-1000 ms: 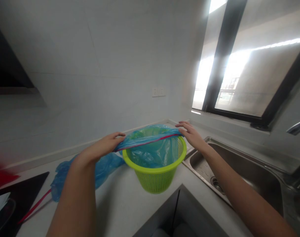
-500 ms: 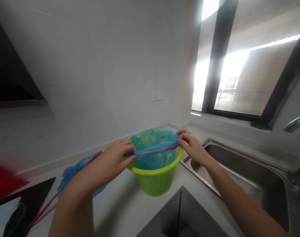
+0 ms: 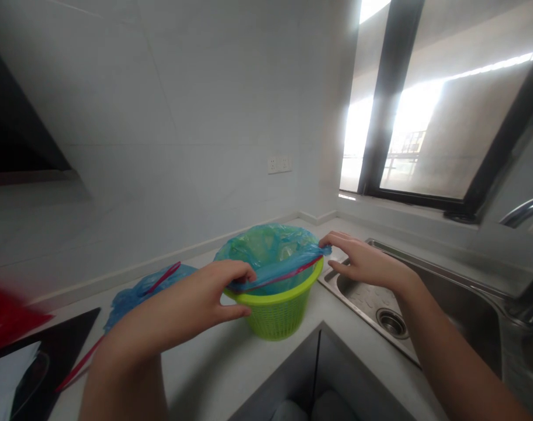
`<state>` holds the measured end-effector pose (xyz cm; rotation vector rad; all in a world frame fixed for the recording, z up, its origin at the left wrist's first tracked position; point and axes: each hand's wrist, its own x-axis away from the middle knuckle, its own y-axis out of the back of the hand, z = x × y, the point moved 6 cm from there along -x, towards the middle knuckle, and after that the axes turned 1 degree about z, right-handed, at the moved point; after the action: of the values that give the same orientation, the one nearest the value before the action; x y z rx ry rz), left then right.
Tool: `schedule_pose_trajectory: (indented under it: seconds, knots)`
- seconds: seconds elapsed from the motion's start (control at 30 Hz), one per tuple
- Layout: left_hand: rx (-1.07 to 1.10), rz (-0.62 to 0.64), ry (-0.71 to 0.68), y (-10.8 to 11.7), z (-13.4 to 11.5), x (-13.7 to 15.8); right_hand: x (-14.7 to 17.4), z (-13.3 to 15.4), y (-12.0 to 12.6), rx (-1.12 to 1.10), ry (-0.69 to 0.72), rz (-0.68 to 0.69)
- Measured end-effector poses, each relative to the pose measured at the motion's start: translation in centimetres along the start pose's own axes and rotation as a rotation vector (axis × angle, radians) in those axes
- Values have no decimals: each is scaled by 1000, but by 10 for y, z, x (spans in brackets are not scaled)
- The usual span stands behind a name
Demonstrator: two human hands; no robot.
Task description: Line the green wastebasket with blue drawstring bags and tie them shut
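A lime-green plastic basket (image 3: pixel 276 321) with slotted sides stands upright on the counter. A thin translucent blue plastic bag (image 3: pixel 269 241) lines it, and its pink drawstring edge lies along the near rim. My left hand (image 3: pixel 222 286) rests at the left of the rim, fingertips on the bag's edge and thumb spread away, outside the basket. On the right, my right hand (image 3: pixel 365 263) has its fingertips at a bunched corner of the bag; its thumb hangs apart below. Both hands are open, with no pinch on the plastic.
A crumpled blue bag (image 3: pixel 132 297) with pink drawstrings lies on the left, partly behind my left forearm. Beyond it are a black hob (image 3: pixel 76 339) and a blurred red item (image 3: pixel 12 318). A steel sink (image 3: pixel 446 304) is at the right, below a window.
Both thumbs have come away from the bag's edge, and my hands have opened. My right hand has shifted right. The bag's near edge now sits lower, over the basket's rim.
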<state>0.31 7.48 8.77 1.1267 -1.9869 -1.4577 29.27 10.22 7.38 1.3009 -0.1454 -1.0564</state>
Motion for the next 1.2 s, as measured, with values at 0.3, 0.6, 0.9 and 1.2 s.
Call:
schedule_pose_trajectory:
  seconds: [0.3, 0.6, 0.9, 1.2]
  knots:
    - [-110, -35, 2, -13, -16, -10, -8, 2, -7, -2, 43, -50]
    - [-348, -138, 146, -13, -14, -21, -9, -16, -17, -58, -5, -27]
    - [-318, -108, 189, -18, -8, -20, -9, -4, -23, -9, 43, -76]
    - [-188, -98, 41, -14, -12, -19, -15, -20, -26, -429, 110, -28]
